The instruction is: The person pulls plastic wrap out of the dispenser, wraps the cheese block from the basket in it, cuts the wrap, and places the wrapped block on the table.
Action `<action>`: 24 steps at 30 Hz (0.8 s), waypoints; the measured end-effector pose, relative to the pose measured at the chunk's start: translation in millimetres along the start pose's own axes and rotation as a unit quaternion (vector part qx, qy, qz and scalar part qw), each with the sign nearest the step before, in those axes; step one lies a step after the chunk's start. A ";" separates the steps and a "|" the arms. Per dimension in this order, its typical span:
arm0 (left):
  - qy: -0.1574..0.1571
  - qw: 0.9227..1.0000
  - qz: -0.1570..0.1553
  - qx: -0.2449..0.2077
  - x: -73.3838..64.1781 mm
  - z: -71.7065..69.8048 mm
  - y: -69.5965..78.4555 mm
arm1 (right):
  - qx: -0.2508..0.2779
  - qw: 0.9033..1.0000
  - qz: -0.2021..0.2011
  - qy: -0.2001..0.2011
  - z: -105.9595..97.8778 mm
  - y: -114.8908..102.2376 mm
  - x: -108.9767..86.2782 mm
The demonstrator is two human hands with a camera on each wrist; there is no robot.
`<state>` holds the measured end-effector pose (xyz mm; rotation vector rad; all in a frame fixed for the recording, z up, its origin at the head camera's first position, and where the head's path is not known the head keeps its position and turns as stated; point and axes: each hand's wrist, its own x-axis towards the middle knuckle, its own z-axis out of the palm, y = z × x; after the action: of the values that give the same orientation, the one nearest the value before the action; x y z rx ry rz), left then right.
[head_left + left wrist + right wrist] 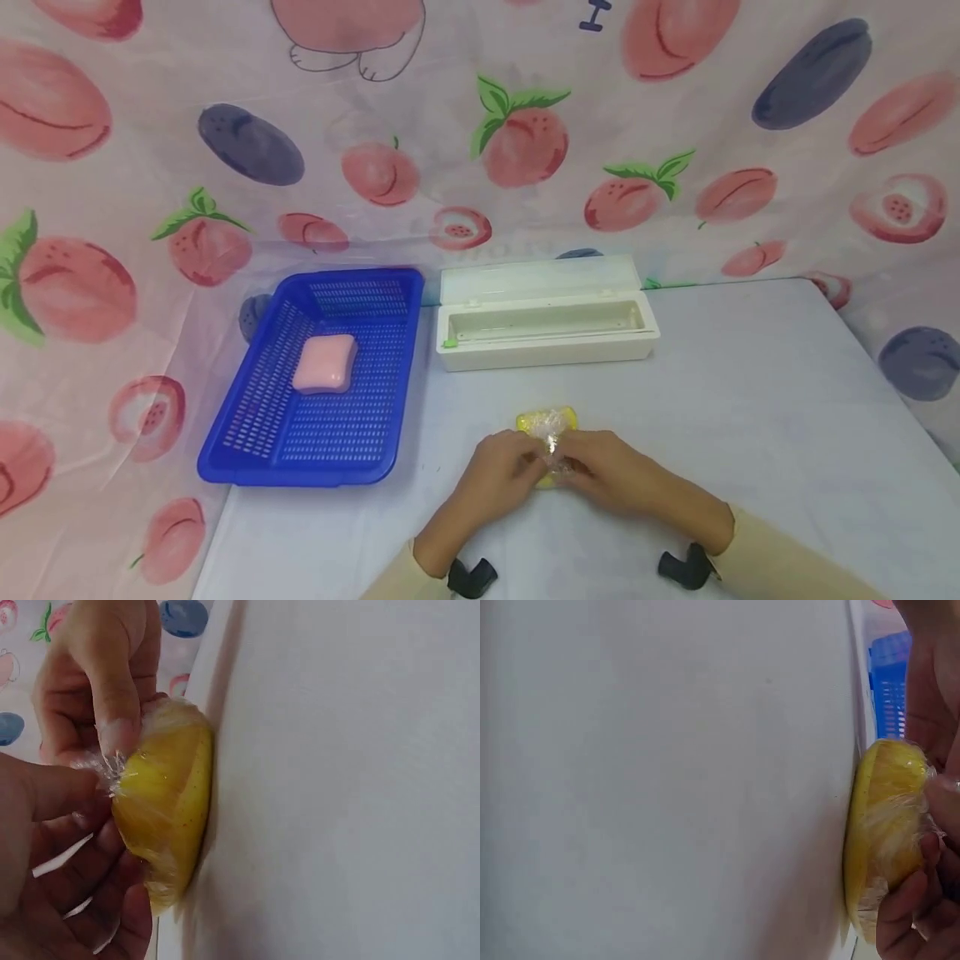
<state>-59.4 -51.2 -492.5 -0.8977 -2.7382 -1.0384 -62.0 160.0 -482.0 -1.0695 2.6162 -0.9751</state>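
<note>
Swathed in clear film [550, 424] and down on a white table [750, 400]: a rounded yellow piece [184, 796], set between two hands and close in front of the person. Lying, so far as visible past the fingers, with its long axis pointing away from the person, toward a white box [547, 355]. Bunched on its upper side into a crumpled tuft of film, right among the fingertips.

Flanked on one side by the left hand [501, 475], on the other by the right hand [615, 477], with neither plainly nearer and both in contact. Pinched at the tuft between left thumb and fingers, with the lower fingers of that hand bent loosely alongside the piece in the left wrist view. Gripped from across by right thumb and fingers, clamped on film just beside the left thumb. Impossible to tell, amid crowded fingers and transparent wrap, contact from a narrow gap between the tips of the two hands.

Farther out, beyond the yellow piece and apart from it: the white box, long side toward the person, with its lid [525, 282] raised at the back and a small green tab [450, 343] at the left end. Off to the left, well apart from the left hand: a blue basket [300, 477], with a pink bar [322, 364] inside. Behind everything, a fruit-print sheet [420, 221].
</note>
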 end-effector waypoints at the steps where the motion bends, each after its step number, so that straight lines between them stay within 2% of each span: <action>1: 0.004 1.000 -0.013 -0.004 0.6 0.0 0.9 | 0.006 1.000 0.014 0.011 1.1 -0.6 1.0; 4: 0.024 0.999 -0.048 -0.010 1.2 0.4 2.9 | 0.009 0.998 0.042 0.041 2.9 -4.1 2.7; 6: 0.039 0.997 -0.059 -0.007 0.9 1.7 3.2 | -0.020 0.997 0.038 0.066 3.0 -6.9 2.8; 9: 0.054 0.997 -0.059 0.003 2.0 5.2 2.5 | -0.108 0.989 -0.002 0.105 1.3 -9.7 2.5; 12: 0.056 0.997 -0.038 0.047 3.6 7.7 2.0 | -0.196 0.970 -0.060 0.129 -2.6 -7.7 2.3; 15: 0.051 0.992 -0.015 0.110 4.8 8.2 1.7 | -0.237 0.960 -0.109 0.100 -8.4 -2.3 0.3; 19: 0.040 0.981 -0.005 0.189 5.6 5.6 1.6 | -0.246 0.959 -0.141 0.026 -15.1 7.2 -5.6; 21: 0.021 0.974 -0.007 0.226 5.0 4.2 1.9 | -0.239 0.960 -0.142 -0.002 -17.4 12.1 -7.4; 24: -0.031 0.960 0.006 0.277 2.3 3.7 3.2 | -0.225 0.963 -0.144 -0.028 -20.2 18.7 -7.9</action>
<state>-59.1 -45.8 -492.8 -0.8486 -2.8234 -0.2034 -74.3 185.7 -478.8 -1.5867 2.7548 -0.3774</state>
